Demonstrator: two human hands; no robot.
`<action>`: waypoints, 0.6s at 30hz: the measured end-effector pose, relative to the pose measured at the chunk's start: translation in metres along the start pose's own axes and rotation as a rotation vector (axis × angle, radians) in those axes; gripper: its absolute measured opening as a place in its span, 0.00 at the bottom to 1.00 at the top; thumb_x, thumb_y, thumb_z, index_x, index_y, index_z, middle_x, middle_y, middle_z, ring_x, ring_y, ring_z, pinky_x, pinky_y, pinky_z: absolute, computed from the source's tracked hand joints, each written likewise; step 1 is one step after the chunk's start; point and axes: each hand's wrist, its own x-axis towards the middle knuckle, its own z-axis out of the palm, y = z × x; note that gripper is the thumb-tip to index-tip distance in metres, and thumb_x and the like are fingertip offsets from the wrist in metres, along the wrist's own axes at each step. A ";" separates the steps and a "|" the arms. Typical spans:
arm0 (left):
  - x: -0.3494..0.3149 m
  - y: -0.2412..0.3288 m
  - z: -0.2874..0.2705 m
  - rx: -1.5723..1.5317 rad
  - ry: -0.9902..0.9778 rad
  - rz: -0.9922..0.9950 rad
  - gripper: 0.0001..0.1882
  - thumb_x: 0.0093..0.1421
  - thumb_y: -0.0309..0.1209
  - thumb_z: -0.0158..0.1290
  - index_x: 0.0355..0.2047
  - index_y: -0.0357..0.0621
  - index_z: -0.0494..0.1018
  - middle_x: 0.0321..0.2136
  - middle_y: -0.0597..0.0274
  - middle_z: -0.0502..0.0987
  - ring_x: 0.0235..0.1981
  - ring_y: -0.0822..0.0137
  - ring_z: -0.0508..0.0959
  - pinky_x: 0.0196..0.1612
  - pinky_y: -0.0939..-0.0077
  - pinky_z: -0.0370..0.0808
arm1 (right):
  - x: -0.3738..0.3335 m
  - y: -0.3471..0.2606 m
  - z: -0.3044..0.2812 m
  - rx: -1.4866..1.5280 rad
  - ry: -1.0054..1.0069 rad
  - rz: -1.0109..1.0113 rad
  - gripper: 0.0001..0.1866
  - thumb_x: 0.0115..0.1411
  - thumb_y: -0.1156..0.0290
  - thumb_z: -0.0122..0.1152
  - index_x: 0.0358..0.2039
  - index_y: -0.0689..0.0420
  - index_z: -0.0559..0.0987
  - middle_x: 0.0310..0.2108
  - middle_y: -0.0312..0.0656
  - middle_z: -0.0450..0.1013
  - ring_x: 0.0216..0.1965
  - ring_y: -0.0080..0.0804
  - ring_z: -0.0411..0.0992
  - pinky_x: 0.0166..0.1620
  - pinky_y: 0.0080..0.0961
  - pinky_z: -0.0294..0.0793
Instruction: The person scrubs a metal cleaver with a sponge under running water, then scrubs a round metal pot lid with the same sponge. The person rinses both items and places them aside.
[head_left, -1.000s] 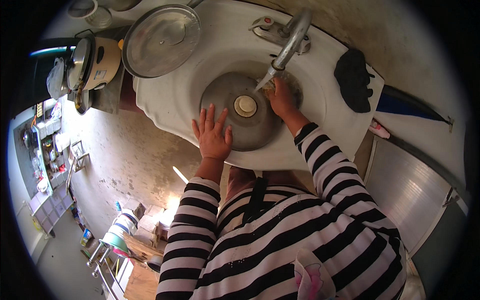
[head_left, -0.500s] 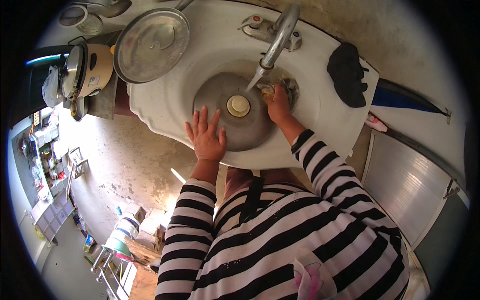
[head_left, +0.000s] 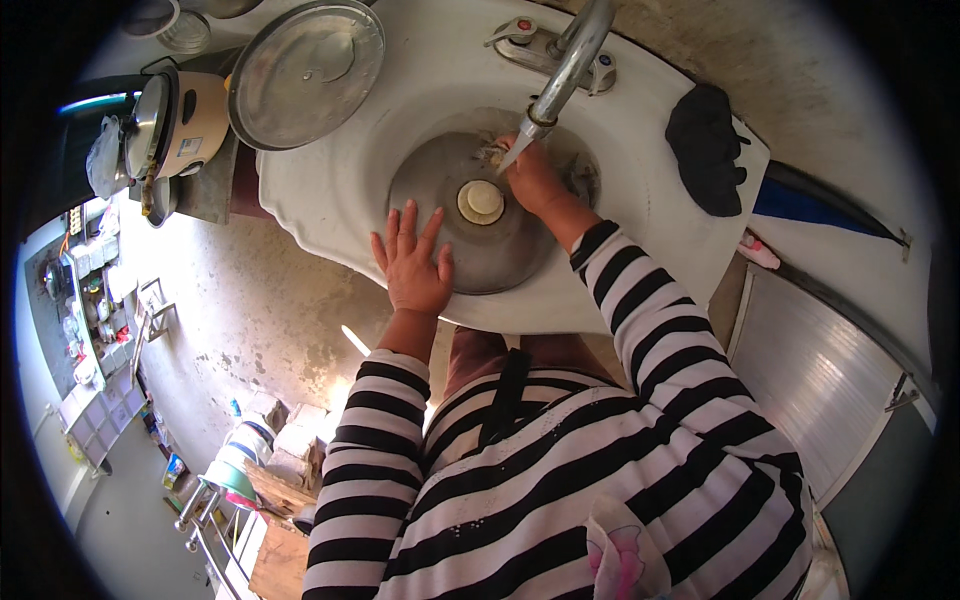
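Observation:
A round grey metal pot lid with a cream knob lies in the white sink. My left hand rests on its near-left edge, fingers spread and holding nothing. My right hand is closed around a crumpled, brownish scouring pad, pressed against the far side of the lid. Much of the pad is hidden by my fingers. Water runs from the faucet spout right beside my right hand.
Another large metal lid lies on the sink's left ledge, near a beige rice cooker. A dark cloth drapes over the right rim. Wet scraps lie in the basin right of the pot lid. A white panel stands at right.
My right hand has moved left and slightly away from me along the lid with the scouring pad. My left hand stays on the lid's edge. The view has shifted slightly.

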 end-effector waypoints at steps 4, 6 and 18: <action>0.002 0.001 -0.001 -0.008 0.005 0.004 0.26 0.59 0.42 0.51 0.60 0.65 0.69 0.67 0.61 0.59 0.69 0.52 0.54 0.69 0.43 0.41 | -0.048 -0.021 -0.022 -0.032 -0.119 -0.021 0.21 0.52 0.84 0.53 0.48 0.58 0.74 0.45 0.50 0.71 0.52 0.51 0.67 0.57 0.40 0.66; 0.000 0.001 -0.001 -0.013 -0.005 -0.011 0.27 0.59 0.42 0.51 0.60 0.64 0.69 0.67 0.61 0.59 0.69 0.52 0.54 0.69 0.43 0.41 | -0.063 -0.025 -0.029 0.027 -0.148 0.012 0.21 0.53 0.84 0.52 0.48 0.57 0.74 0.47 0.50 0.71 0.54 0.50 0.67 0.59 0.39 0.65; -0.002 -0.006 0.004 -0.139 0.067 -0.014 0.43 0.59 0.46 0.50 0.69 0.39 0.49 0.68 0.51 0.55 0.70 0.53 0.53 0.70 0.46 0.40 | 0.011 -0.060 0.029 -0.179 -0.177 0.052 0.10 0.56 0.75 0.59 0.39 0.54 0.76 0.42 0.47 0.72 0.49 0.55 0.69 0.49 0.43 0.72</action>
